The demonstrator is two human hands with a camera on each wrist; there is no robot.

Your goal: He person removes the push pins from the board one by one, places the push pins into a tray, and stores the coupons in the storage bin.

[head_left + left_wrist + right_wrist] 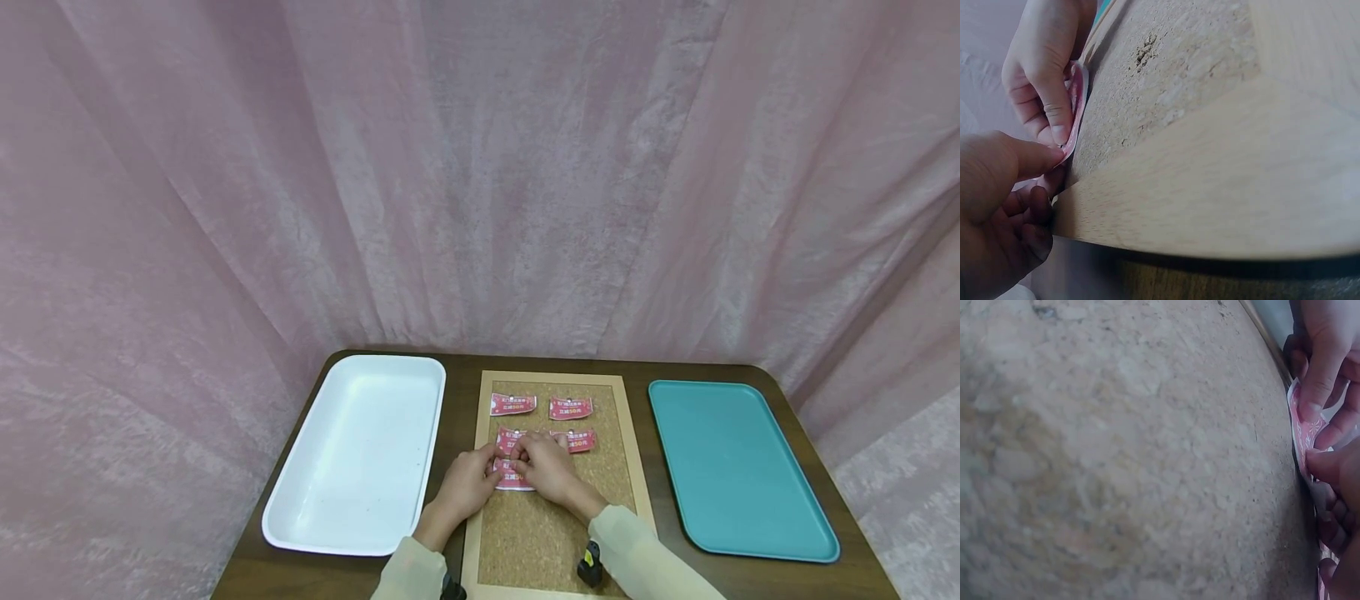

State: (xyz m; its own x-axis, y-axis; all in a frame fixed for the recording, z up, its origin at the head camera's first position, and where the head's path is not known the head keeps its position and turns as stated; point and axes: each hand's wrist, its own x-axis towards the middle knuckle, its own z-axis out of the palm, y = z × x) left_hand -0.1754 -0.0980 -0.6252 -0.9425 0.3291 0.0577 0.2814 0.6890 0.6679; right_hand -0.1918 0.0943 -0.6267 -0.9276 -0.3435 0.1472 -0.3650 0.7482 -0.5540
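Observation:
A red-pink paper coupon (513, 477) with white print lies against the cork board (558, 529), lowest of several such coupons. At its left edge my left hand (467, 483) pinches the paper, the thumb lying on the printed face. My right hand (551, 468) reaches in from the right, fingers curled, with thumb and fingertips on the coupon's upper part. In the left wrist view the coupon (1079, 94) bows up at its edge between the left hand (997, 187) and right hand (1047, 62). A tiny dark spot shows by the fingertips; I cannot tell what it is.
Higher on the board are an upper left coupon (513, 404), an upper right coupon (571, 408) and two partly covered ones. A white tray (352, 458) stands left of the board and a teal tray (742, 467) right, on a dark wooden table (465, 375). Pink curtains (480, 183) hang behind.

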